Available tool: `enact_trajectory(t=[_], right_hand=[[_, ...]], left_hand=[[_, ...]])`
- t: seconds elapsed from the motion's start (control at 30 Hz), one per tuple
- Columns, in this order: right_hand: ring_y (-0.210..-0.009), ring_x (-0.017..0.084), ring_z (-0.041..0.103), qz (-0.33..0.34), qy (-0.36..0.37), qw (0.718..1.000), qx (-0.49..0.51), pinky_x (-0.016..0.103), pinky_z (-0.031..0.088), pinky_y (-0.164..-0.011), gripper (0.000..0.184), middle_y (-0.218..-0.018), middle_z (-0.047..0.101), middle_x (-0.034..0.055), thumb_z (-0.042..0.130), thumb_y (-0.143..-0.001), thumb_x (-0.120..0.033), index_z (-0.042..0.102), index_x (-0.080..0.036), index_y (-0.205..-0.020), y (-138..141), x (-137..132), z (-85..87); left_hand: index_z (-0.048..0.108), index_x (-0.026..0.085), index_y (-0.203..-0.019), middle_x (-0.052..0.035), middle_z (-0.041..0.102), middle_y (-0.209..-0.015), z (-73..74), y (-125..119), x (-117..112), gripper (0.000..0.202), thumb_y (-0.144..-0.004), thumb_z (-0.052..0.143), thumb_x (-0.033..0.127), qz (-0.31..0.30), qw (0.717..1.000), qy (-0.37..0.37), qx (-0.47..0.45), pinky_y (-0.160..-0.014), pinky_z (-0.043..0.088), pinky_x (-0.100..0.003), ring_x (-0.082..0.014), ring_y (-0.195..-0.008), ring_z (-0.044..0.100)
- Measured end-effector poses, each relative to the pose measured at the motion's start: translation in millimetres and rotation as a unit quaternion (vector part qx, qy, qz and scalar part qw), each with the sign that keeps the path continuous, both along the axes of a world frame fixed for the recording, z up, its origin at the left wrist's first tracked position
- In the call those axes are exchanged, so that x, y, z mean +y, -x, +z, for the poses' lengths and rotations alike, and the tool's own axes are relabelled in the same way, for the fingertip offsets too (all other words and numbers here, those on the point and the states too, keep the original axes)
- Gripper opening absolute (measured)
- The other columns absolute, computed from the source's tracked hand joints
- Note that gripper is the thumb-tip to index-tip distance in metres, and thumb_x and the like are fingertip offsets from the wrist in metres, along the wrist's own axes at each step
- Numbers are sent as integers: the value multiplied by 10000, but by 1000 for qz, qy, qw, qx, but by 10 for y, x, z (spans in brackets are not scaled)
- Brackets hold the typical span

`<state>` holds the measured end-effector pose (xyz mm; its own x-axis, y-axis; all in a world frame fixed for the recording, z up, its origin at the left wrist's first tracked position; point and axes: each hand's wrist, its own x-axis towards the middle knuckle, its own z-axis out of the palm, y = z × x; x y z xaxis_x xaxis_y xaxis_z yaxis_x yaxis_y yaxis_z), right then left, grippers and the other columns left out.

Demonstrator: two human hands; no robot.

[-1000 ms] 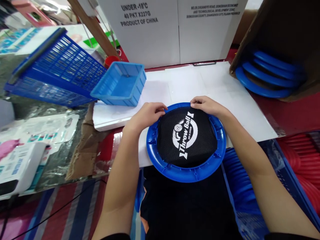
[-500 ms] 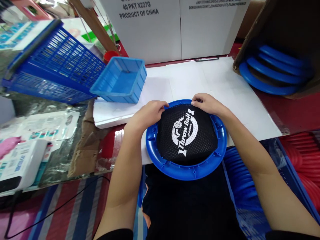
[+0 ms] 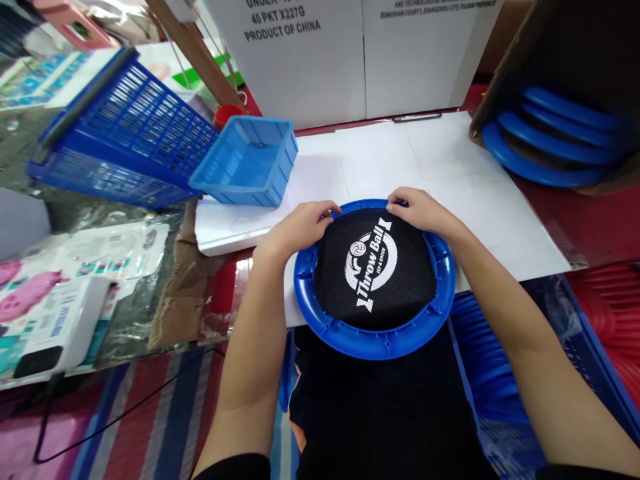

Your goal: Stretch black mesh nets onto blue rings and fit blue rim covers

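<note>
A blue plastic ring (image 3: 316, 312), with pegs and ribs along its upturned face, rests at the front edge of the white work surface. Black mesh fabric (image 3: 407, 283) printed "Throw Ball" in white covers its middle. My left hand (image 3: 305, 228) is at the far left of the ring, thumb and fingers pinched on the mesh edge. At the far right, my right hand (image 3: 419, 210) pinches the mesh edge where it meets the ring. The fingertips partly hide what lies beneath them.
An open light-blue bin (image 3: 245, 193) stands back left beside a tilted blue basket (image 3: 125, 127). White cartons (image 3: 310, 73) line the back. A cardboard box at right holds blue rings (image 3: 545, 175). Lower right are crates of blue rings (image 3: 487, 360) and red rings (image 3: 610, 303).
The whole view has shifted slightly, so the surroundings sit a little further right. Both hands stay at the ring's far edge with only small finger movement.
</note>
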<state>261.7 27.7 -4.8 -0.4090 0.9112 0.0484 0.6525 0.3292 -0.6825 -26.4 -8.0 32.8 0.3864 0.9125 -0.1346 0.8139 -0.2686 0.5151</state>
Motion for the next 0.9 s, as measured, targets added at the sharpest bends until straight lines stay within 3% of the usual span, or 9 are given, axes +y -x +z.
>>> enact_trajectory(t=[0.13,0.37,0.47,0.57,0.7,0.8,0.9], right_hand=[[-973,287,661,0,-6,1000,0,501,532,-959,81,-993,730,90,603,-905,-284,649,-233,-861,-2,5,-19],[-956,283,669,10,-61,998,7,498,554,-938,82,-971,717,83,583,-916,-216,648,-236,-872,9,-50,-2],[-1113,299,659,56,-121,991,18,520,536,-1048,151,-1132,710,98,554,-971,-205,698,-247,-981,18,-100,35],[-1352,333,555,126,-155,980,-8,582,446,-1196,201,-1399,638,109,586,-1012,-261,751,-266,-1126,18,-125,56],[-1506,348,409,195,-142,969,-56,648,375,-1255,378,-1628,493,72,588,-1005,-204,740,-323,-1331,0,-96,12],[-1547,346,352,215,-133,965,-71,671,350,-1269,515,-1695,423,20,589,-973,-139,695,-383,-1414,-15,-70,-37],[-1543,332,367,231,-128,961,-79,660,351,-1275,574,-1686,442,18,559,-956,-100,666,-375,-1449,-10,-87,-37]], left_hand=[[740,183,-1214,-92,778,-1180,3,1,4,378,-944,480,135,-2,1000,1,4,-1039,537,-408,-247,-1102,710],[754,204,-1156,-74,788,-1098,16,35,-11,265,-947,606,274,4,999,-4,-37,-981,559,-399,-241,-1017,718],[754,210,-1129,-66,785,-1035,-19,31,1,249,-920,621,230,5,998,-6,-54,-932,566,-395,-226,-956,716],[744,196,-1029,-74,760,-1028,-59,-1,10,168,-911,624,190,-24,996,-60,-59,-927,565,-394,-222,-957,700],[726,169,-989,-140,697,-1243,-115,-116,-32,110,-965,656,251,-90,984,-154,3,-1077,511,-507,-297,-1166,660],[735,190,-1137,-158,611,-1467,-165,-212,-81,201,-979,699,308,-126,977,-162,53,-1180,419,-610,-367,-1356,573],[713,212,-1259,-155,524,-1589,-201,-255,-102,307,-966,725,302,-140,979,-138,58,-1245,350,-641,-382,-1467,490]])
